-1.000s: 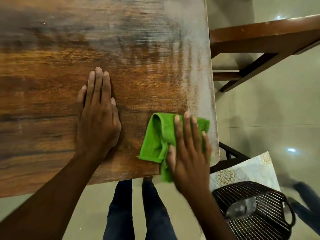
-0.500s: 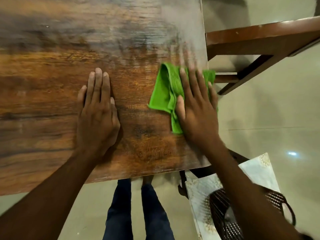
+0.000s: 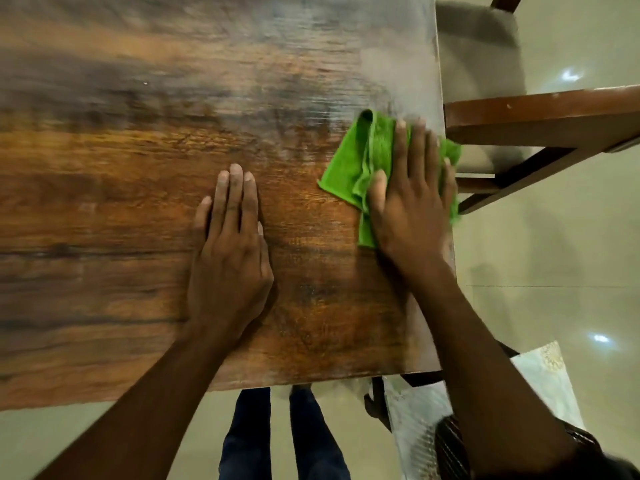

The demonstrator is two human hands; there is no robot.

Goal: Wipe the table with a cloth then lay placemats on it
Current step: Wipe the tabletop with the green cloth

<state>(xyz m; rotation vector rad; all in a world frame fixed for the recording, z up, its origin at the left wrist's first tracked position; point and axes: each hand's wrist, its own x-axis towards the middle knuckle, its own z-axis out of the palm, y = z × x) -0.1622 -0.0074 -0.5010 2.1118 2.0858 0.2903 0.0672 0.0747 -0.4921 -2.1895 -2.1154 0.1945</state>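
A dark wooden table (image 3: 138, 202) fills most of the view. A crumpled green cloth (image 3: 356, 168) lies near its right edge. My right hand (image 3: 412, 206) presses flat on the cloth with straight fingers, covering its right half. My left hand (image 3: 230, 251) rests flat on the bare wood, palm down, to the left of the cloth. A pale patterned placemat (image 3: 540, 372) lies below the table's near right corner, partly hidden by my right forearm.
A wooden chair (image 3: 540, 119) with a grey seat stands close against the table's right edge. A dark wire basket (image 3: 450, 445) sits on the placemat at lower right. Glossy tiled floor (image 3: 554, 254) lies to the right. My legs show below the near edge.
My right hand has pushed the cloth away from the near edge, up along the table's right side. My left hand has stayed put on the wood.
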